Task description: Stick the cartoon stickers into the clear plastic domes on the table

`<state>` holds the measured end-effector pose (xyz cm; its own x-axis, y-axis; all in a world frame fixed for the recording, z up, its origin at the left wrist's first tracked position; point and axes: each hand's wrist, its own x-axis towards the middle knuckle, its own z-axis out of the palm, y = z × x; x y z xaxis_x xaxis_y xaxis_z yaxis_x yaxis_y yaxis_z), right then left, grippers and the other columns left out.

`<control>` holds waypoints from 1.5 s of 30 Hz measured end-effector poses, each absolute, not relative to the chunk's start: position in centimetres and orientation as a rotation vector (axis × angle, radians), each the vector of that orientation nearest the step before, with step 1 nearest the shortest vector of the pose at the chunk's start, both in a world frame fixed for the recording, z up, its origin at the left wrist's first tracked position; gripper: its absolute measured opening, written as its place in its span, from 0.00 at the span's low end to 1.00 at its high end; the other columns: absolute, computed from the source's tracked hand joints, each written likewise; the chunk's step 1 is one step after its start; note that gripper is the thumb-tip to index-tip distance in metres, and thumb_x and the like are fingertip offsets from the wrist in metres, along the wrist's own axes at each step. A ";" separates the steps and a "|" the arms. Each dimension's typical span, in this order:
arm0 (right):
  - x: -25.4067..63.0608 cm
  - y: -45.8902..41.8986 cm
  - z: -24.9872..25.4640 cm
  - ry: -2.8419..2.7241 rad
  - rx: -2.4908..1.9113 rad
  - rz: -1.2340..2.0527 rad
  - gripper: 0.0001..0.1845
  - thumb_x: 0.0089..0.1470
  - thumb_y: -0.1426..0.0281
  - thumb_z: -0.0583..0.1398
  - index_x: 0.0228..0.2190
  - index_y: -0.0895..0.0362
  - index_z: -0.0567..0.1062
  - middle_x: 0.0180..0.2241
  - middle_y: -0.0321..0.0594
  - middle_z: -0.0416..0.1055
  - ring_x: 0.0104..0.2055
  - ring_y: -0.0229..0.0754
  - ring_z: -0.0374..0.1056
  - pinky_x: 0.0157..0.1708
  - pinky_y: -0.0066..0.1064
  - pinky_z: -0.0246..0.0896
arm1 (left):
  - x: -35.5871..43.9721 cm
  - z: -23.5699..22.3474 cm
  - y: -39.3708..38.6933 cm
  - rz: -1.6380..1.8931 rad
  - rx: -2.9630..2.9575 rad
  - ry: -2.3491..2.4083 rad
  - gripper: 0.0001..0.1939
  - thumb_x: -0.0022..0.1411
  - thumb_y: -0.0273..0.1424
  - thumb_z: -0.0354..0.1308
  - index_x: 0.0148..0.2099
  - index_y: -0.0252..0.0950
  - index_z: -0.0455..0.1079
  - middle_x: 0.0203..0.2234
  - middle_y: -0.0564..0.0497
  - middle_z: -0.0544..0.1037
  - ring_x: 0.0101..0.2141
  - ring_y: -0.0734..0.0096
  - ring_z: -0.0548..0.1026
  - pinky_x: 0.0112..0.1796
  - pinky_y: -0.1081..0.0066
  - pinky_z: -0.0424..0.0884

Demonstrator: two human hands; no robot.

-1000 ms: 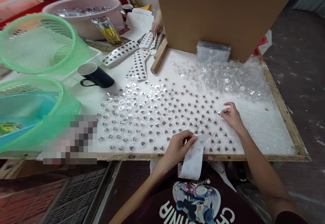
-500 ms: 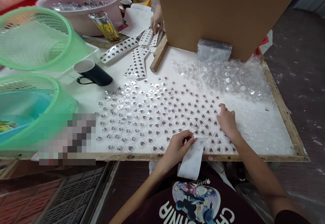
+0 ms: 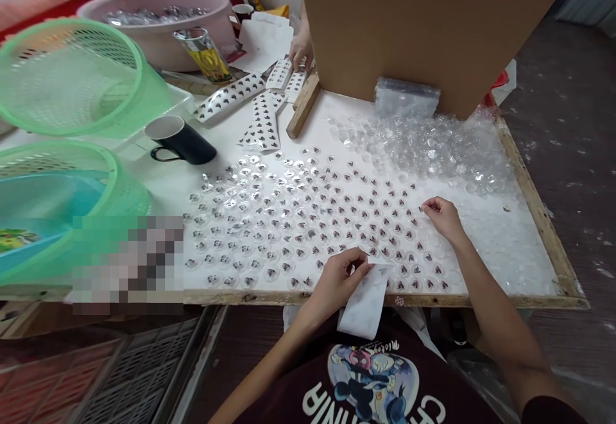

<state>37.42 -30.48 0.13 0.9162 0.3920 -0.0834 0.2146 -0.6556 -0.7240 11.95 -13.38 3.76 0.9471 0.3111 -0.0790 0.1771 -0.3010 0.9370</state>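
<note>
My left hand (image 3: 341,278) pinches a curling white sticker strip (image 3: 366,305) by its upper edge, at the table's front edge. The strip hangs with its pale back towards me. My right hand (image 3: 443,217) hovers over the right border of the printed rows, thumb and forefinger together on a small sticker (image 3: 421,209) with a dark print. Below and left of it, many clear round plastic discs (image 3: 312,234) lie in rows, each bearing a small dark picture. Plain clear discs (image 3: 500,244) spread to the right of my right hand.
A heap of clear discs (image 3: 433,148) lies before a tall cardboard sheet (image 3: 423,26). On the left are a dark mug (image 3: 192,144) on its side, green baskets (image 3: 144,90) and a pink basin (image 3: 168,52). Another person's hand (image 3: 301,49) touches sticker sheets (image 3: 264,119) beyond a wooden block (image 3: 303,106).
My right hand has moved slightly right, and its extended forefinger has drawn in to a pinch. My left hand keeps its hold on the strip. The view has shifted slightly.
</note>
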 end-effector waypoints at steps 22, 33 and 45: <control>29.4 -29.3 2.5 -0.737 -2.009 0.352 0.10 0.62 0.63 0.56 0.36 0.53 0.75 0.34 0.40 0.74 0.34 0.43 0.68 0.35 0.34 0.61 | 12.3 3.1 -13.3 0.197 1.656 0.384 0.06 0.62 0.31 0.58 0.36 0.35 0.74 0.31 0.49 0.78 0.34 0.67 0.72 0.36 0.71 0.66; 24.3 -27.9 5.8 -1.107 -1.752 0.533 0.06 0.61 0.66 0.63 0.41 0.49 0.75 0.48 0.40 0.77 0.57 0.51 0.67 0.59 0.49 0.52 | 13.2 2.5 -15.1 0.100 0.839 0.460 0.22 0.47 0.32 0.73 0.43 0.37 0.70 0.25 0.58 0.72 0.21 0.80 0.67 0.25 0.79 0.63; 25.2 -28.3 4.9 -1.065 -1.951 0.539 0.09 0.61 0.63 0.63 0.30 0.52 0.75 0.32 0.35 0.75 0.40 0.44 0.70 0.53 0.43 0.52 | 12.6 3.5 -14.5 0.156 1.044 0.553 0.13 0.58 0.38 0.64 0.44 0.37 0.74 0.32 0.50 0.79 0.29 0.70 0.74 0.32 0.72 0.69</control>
<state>25.21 -28.30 4.91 0.5490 0.8356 0.0177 0.4801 -0.2980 -0.8251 12.59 -14.47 3.48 0.8537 0.3774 -0.3588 0.1345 0.5059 0.8521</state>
